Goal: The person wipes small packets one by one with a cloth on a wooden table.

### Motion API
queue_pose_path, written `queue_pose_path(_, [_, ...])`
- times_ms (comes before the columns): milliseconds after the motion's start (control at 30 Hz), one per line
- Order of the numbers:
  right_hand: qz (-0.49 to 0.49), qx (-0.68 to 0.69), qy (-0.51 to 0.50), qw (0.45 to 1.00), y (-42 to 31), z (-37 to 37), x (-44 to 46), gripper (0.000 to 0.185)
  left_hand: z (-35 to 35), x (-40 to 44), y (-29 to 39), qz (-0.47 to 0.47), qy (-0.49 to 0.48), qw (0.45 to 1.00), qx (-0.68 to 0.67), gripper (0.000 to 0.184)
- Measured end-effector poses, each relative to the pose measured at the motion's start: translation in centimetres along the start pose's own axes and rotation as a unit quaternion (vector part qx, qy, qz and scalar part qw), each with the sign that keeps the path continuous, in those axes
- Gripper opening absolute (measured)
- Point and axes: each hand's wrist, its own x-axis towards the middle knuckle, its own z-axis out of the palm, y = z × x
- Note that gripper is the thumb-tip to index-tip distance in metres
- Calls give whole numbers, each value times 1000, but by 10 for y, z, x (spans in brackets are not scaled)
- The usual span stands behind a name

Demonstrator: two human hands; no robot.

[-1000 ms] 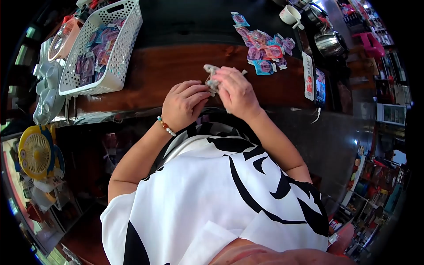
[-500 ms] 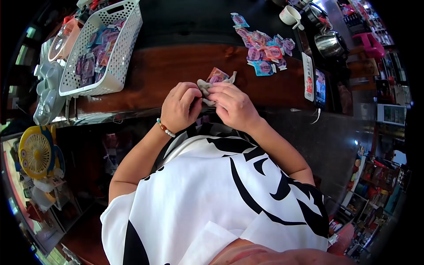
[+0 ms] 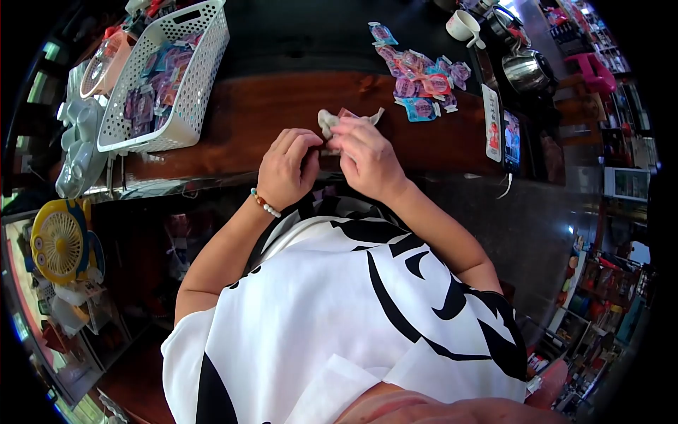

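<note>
Though partly covered, found cloth [image 3: 326, 119] over the table [image 3: 261, 99], held bunched in the right hand [image 3: 367, 152]. Observed left hand [image 3: 288, 162] curled just beside it (cannot tell whether holding anything). Noted reddish packet [image 3: 345, 112] edge behind cloth, packet pile [image 3: 424, 83] farther right, and basket [image 3: 199, 92] well to the left.

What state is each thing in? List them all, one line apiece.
Left hand: fingers curled
Right hand: fingers bent over cloth
Cloth: crumpled
Reddish packet: mostly hidden
Loose packets: heaped on table
Perforated basket: upright, holding packets
Smartphone: screen lit
Fan: upright; running or not, unclear
</note>
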Motion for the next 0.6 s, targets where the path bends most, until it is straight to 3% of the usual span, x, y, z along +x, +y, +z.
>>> queue_pose_path(133, [-20,9,-41,999,5,-12,-12,18,0,0,-2,-18,7,1000,-3,26])
queue_pose_path(367, [40,-48,33,997,29,-6,-2,19,2,2,-3,-48,16,999,-12,23])
queue_pose_path(533, [-20,6,-33,999,-4,0,-7,16,5,13,-3,-180,26,981,-70,23])
queue_pose_path(600, [-23,26,-44,998,-8,-3,-11,17,9,20,-5,-193,32,978,-69,25])
